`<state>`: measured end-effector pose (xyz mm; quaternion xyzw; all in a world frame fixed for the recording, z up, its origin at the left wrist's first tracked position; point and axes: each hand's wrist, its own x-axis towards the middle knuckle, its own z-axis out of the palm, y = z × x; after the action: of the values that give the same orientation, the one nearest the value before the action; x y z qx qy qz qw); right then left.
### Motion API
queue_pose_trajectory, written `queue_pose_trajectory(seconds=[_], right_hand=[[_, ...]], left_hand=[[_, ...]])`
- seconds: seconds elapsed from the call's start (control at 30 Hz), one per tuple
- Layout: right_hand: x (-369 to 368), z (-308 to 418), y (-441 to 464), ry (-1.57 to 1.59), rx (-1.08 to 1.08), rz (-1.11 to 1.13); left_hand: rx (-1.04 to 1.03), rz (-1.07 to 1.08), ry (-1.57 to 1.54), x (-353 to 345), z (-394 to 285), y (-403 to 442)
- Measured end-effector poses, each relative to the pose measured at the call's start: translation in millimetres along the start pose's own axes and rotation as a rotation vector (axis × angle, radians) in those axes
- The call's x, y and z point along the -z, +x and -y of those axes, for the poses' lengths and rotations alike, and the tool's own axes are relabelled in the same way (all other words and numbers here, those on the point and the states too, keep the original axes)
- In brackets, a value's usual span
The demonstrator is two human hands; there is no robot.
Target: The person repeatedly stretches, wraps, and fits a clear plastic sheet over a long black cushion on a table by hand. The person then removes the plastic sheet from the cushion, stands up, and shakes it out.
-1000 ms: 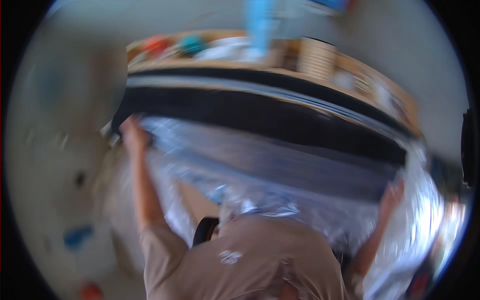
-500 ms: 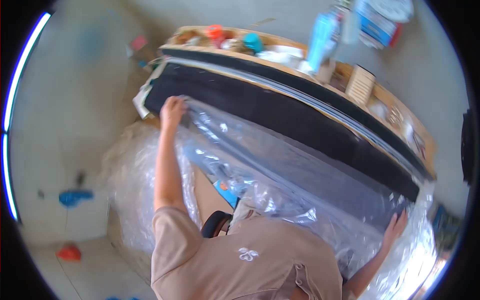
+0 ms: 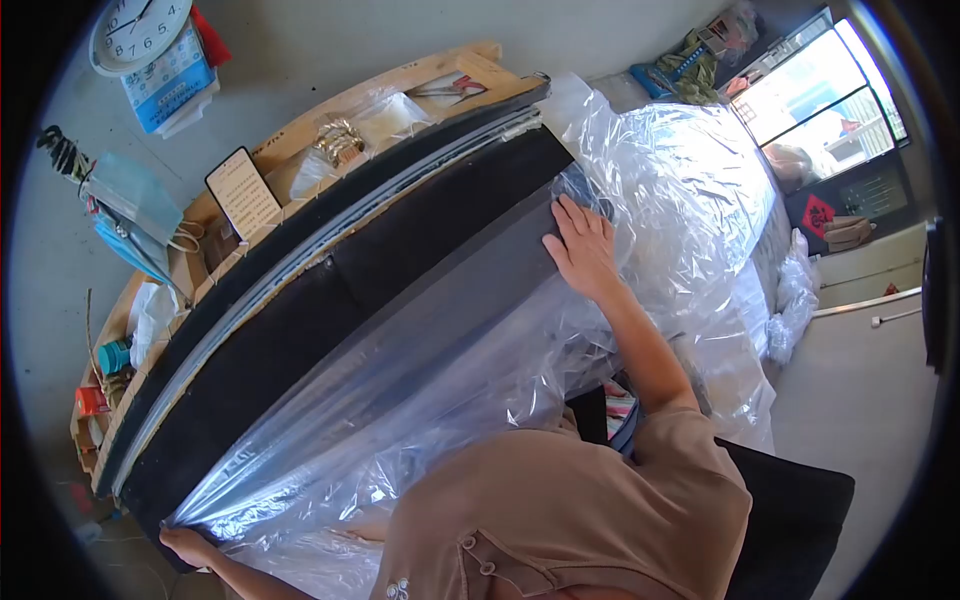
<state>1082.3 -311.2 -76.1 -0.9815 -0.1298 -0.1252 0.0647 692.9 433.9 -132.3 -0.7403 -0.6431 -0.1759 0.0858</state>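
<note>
A long black-covered board or work surface (image 3: 300, 340) stretches diagonally in front of me. Clear plastic sheeting (image 3: 400, 365) covers its near side and spills over the edge toward my body. At the lower left end, my left hand (image 3: 187, 547) is closed on the sheeting's corner, and tight folds fan out from it. Near the upper right end, my right hand (image 3: 583, 245) lies flat on the plastic, fingers stretched out. A metal rail (image 3: 290, 255) runs along the far side of the black surface.
Behind the rail, a wooden shelf (image 3: 290, 140) holds a phone (image 3: 243, 193), a teal-capped container (image 3: 114, 356) and an orange-red item (image 3: 92, 401). Face masks (image 3: 130, 215) and a clock (image 3: 140, 30) hang on the wall. Bulky plastic (image 3: 690, 190) lies heaped at right, beside a black chair (image 3: 790, 510).
My view has swung toward the right, bringing the window and plastic heap into sight. My left hand still holds the sheeting's corner; my right hand stays on the sheet near the other end.
</note>
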Motion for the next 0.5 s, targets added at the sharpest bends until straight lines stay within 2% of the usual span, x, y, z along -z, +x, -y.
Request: queue_pose_trajectory(seconds=[0.03, 0.13, 0.17, 0.27, 0.37, 0.47, 0.5], right_hand=[[0, 3, 7, -0.117, 0.020, 0.009], [9, 14, -3, -0.205, 0.051, -0.075], [17, 24, 5, -0.132, 0.138, -0.111], [-2, 25, 15, -0.109, 0.239, 0.062], [-3, 26, -23, 0.008, 0.191, 0.050], [-3, 20, -35, -0.030, 0.215, 0.014], [3, 22, -27, -0.019, 0.219, -0.023]], left_hand=[[0.008, -0.022, -0.014, 0, 0, -1], [-0.018, -0.055, -0.116, 8, 4, -7], [0.014, -0.051, -0.103, 20, -10, -17], [-0.136, -0.138, -0.150, -4, 29, 9], [0.031, -0.230, -0.270, 37, 44, -4], [0.051, -0.333, -0.327, 71, 61, -23], [-0.001, -0.385, -0.339, 78, 67, -27]])
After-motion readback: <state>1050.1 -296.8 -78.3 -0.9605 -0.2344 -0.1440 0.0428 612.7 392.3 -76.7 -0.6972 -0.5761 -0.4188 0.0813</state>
